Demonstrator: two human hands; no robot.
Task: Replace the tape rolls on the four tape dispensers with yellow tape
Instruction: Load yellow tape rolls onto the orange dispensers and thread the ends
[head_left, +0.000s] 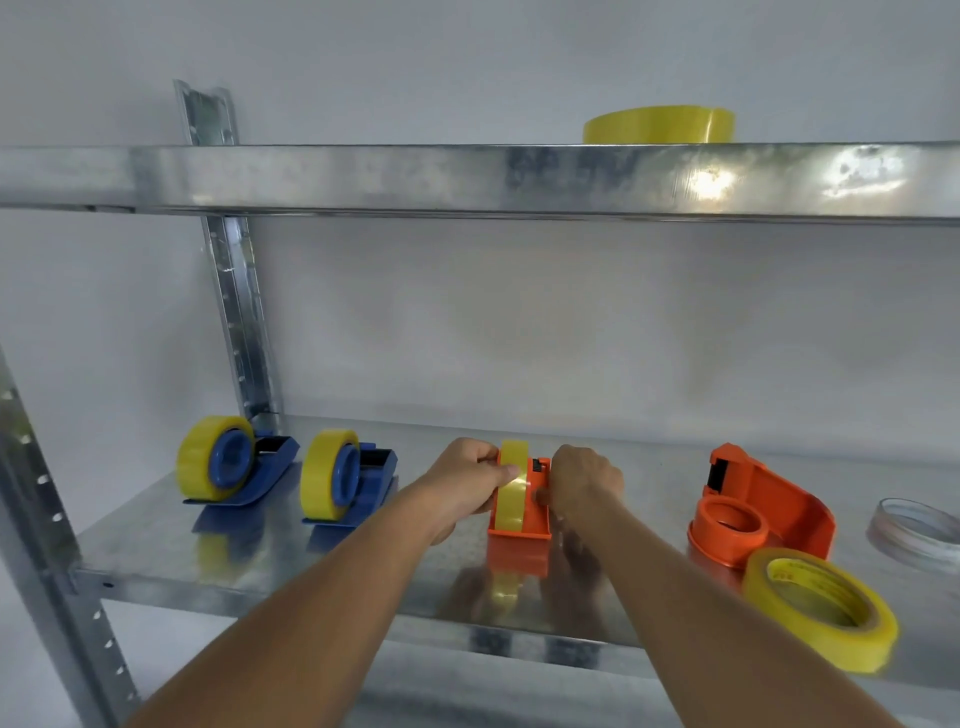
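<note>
On the lower metal shelf (260, 551), far left, a blue dispenser (260, 470) stands with a yellow roll (200, 457) mounted on its hub. Just to its right a second blue dispenser (371, 480) stands the same way, carrying its own yellow roll (322, 473). Behind them a perforated steel upright (234, 291) rises to the upper shelf (467, 179).

Near the middle, both bare arms reach in from below. The left hand (467, 475) has its fingers curled against the left side of an orange dispenser (522, 522), with the thumb pressing on the yellow tape (511, 486) that sits in it, edge-on to the camera. The right hand (584, 480) grips the dispenser's right side, fingers curled round it by the serrated cutter (535, 465). The dispenser's base rests on the shelf, and its reflection shows in the metal below.

Further right, well apart from the hands, a second orange dispenser (769, 501) lies on its side with its bare orange hub (730, 527) facing up and no roll on it. Touching its front, a loose yellow roll (821, 608) lies flat near the shelf's front edge. At the far right edge a clear roll (917, 527) lies flat, partly cut off.

Up on the upper shelf, right of centre, another yellow roll (660, 124) lies flat, its lower part hidden by the shelf's front lip.
</note>
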